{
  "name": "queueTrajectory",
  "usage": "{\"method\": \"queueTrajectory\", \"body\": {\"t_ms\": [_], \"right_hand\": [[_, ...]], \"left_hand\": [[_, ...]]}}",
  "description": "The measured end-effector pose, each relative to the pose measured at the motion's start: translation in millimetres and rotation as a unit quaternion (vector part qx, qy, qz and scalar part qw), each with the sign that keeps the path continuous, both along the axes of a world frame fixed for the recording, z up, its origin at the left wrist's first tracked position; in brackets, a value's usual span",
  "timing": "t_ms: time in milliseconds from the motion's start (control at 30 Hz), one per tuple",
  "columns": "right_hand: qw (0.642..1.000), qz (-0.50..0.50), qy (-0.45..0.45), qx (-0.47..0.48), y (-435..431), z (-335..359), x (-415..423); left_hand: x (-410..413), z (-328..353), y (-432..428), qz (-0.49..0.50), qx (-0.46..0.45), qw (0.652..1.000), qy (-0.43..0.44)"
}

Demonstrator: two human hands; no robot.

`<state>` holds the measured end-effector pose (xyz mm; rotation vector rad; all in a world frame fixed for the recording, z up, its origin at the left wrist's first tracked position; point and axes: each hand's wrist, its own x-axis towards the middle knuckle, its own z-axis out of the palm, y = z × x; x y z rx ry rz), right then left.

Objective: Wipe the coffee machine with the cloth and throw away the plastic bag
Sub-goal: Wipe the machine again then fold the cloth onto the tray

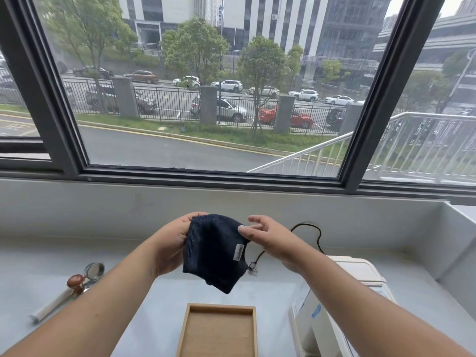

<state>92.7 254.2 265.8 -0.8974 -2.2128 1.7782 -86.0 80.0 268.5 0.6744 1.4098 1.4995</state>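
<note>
Dark blue cloth [215, 252], folded, aloft

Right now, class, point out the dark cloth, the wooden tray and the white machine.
dark cloth [215, 249], head view, middle of the fabric.
wooden tray [186, 328], head view, left rim.
white machine [358, 271], head view, top lid.

Cloth [215, 252] above tray [219, 309] (machine [332, 305] right)

A pale grey counter [77, 256] runs under the window. On it lie a portafilter [87, 275], a wooden tray [219, 331], a black cord [313, 231] and a white coffee machine [342, 292].
</note>
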Motion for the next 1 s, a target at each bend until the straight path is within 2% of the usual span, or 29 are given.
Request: {"method": "queueTrajectory", "body": {"t_ms": [133,233,333,467,600,733,800,900,1000], "right_hand": [[0.974,0.069,0.065,-0.204,-3.9,-12.7,0.0],[0.959,0.102,0.088,-0.25,-9.3,-20.4,-0.7],[0.956,0.107,0.097,-0.257,-17.2,-25.7,-2.7],[0.944,0.049,0.139,-0.295,-21.2,-31.4,-8.3],[0.94,0.013,0.127,-0.317,-23.6,-38.5,-13.5],[0.971,0.031,0.074,-0.225,-32.3,-49.1,-19.0],[0.969,0.024,0.096,-0.226,-33.6,-58.6,-21.8],[0.958,-0.011,0.133,-0.253,-30.8,-68.6,-22.7],[0.956,-0.045,0.136,-0.255,-28.5,-78.4,-21.4]], "left_hand": [[5.6,2.5,1.5,-0.031,0.038,0.997,-0.058],[7.3,3.7,2.4,-0.039,0.041,0.997,-0.056],[8.7,2.7,2.4,-0.024,0.014,1.0,-0.012],[7.4,-7.6,-3.0,0.02,-0.079,0.997,-0.011],[11.8,-17.4,-6.7,0.04,-0.098,0.994,-0.007],[13.7,-26.6,-7.9,0.039,-0.103,0.994,-0.001],[13.0,-28.9,-11.1,0.02,-0.106,0.994,-0.006],[7.3,-35.5,-16.7,0.0,-0.096,0.994,-0.056],[-2.9,-53.9,-23.6,0.036,-0.092,0.984,-0.151]]}}
